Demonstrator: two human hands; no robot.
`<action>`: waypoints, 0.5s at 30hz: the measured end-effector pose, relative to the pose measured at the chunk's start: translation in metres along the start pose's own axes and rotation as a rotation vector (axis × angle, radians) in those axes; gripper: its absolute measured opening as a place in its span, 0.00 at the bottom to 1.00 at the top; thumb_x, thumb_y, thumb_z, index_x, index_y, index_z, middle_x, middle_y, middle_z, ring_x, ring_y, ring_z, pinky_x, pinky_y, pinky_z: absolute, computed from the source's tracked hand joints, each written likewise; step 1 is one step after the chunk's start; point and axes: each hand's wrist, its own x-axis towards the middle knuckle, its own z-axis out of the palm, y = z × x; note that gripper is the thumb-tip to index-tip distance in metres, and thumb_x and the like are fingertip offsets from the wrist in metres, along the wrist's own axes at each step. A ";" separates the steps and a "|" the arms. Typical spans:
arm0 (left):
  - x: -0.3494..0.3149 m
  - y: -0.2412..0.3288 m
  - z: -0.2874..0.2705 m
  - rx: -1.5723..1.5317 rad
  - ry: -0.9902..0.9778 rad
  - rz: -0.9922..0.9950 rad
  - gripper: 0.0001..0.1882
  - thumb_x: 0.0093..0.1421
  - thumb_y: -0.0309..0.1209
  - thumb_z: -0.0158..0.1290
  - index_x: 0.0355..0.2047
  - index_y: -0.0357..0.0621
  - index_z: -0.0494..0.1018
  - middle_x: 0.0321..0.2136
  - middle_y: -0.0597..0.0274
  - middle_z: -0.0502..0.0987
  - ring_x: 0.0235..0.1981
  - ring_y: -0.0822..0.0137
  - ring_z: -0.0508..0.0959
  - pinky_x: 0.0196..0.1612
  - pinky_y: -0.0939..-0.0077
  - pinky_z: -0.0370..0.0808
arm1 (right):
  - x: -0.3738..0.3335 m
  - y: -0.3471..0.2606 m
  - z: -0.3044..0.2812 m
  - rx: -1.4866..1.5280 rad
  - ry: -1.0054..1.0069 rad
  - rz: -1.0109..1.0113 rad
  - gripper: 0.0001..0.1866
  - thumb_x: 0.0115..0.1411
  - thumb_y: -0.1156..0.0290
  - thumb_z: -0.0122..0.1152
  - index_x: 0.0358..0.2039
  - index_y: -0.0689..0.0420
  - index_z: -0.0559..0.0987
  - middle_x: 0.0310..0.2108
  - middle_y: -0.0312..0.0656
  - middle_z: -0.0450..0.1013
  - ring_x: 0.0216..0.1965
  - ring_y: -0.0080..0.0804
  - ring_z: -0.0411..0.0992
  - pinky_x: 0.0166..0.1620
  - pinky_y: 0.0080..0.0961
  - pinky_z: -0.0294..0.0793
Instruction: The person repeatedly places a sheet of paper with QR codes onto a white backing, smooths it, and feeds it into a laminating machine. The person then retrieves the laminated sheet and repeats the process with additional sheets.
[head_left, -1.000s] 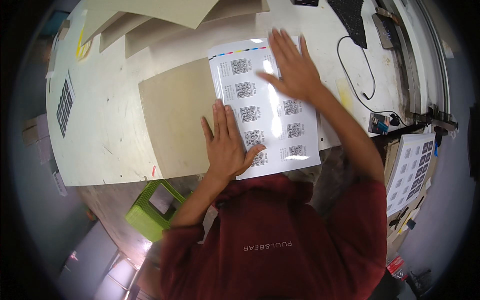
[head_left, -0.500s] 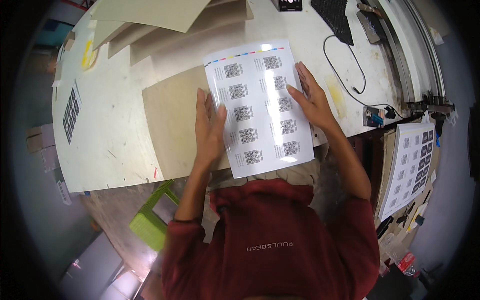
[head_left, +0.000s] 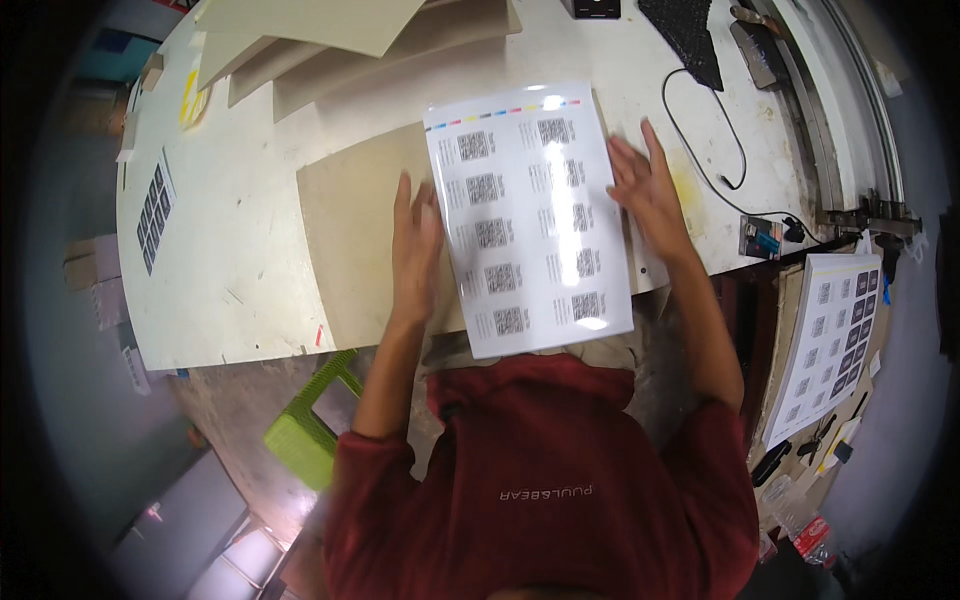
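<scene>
A stack of glossy white sheets (head_left: 515,215), printed with two columns of square codes and a strip of coloured marks along its far edge, lies in front of me on a brown board (head_left: 350,230). Its near end sticks out past the table edge. My left hand (head_left: 415,250) stands along the left side of the stack, fingers stretched out and slightly blurred; whether it touches the paper I cannot tell. At the right side, my right hand (head_left: 652,200) is spread, its fingertips close to the paper's edge. Neither hand holds anything.
Large brown boards (head_left: 400,70) are piled at the far left of the white table (head_left: 220,290). A black cable (head_left: 735,150) curves across the right side, near a metal rail (head_left: 850,120). More printed sheets (head_left: 825,340) lie at lower right; a green stool (head_left: 305,430) stands below.
My right hand has come off the sheets and spread outward to the right; its thumb was on top of them before. The left hand's fingers have shifted slightly off the left edge.
</scene>
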 end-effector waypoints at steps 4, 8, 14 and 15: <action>-0.086 0.018 0.007 0.059 0.056 -0.197 0.49 0.67 0.41 0.53 0.73 0.39 0.32 0.71 0.31 0.43 0.73 0.44 0.48 0.72 0.50 0.49 | -0.085 0.001 0.013 0.009 0.062 0.108 0.51 0.60 0.88 0.55 0.75 0.52 0.36 0.73 0.61 0.42 0.75 0.47 0.42 0.72 0.39 0.48; -0.118 0.024 0.024 0.045 0.016 -0.211 0.52 0.64 0.41 0.56 0.73 0.40 0.32 0.70 0.29 0.45 0.73 0.41 0.48 0.72 0.48 0.47 | -0.119 0.000 0.028 -0.004 0.115 0.087 0.52 0.58 0.89 0.56 0.75 0.54 0.37 0.72 0.64 0.45 0.74 0.49 0.46 0.72 0.39 0.50; -0.104 0.021 0.018 0.065 0.009 -0.115 0.55 0.61 0.43 0.58 0.74 0.41 0.32 0.69 0.30 0.49 0.72 0.40 0.49 0.72 0.44 0.45 | -0.100 -0.012 0.032 -0.113 0.049 0.011 0.52 0.56 0.90 0.55 0.75 0.54 0.37 0.71 0.65 0.47 0.73 0.52 0.49 0.70 0.40 0.54; -0.104 0.022 0.019 0.063 -0.002 -0.108 0.55 0.60 0.43 0.58 0.74 0.41 0.33 0.69 0.30 0.49 0.72 0.40 0.49 0.72 0.44 0.46 | -0.097 -0.014 0.032 -0.163 0.028 -0.003 0.52 0.56 0.90 0.54 0.75 0.54 0.37 0.71 0.65 0.47 0.73 0.53 0.50 0.70 0.40 0.55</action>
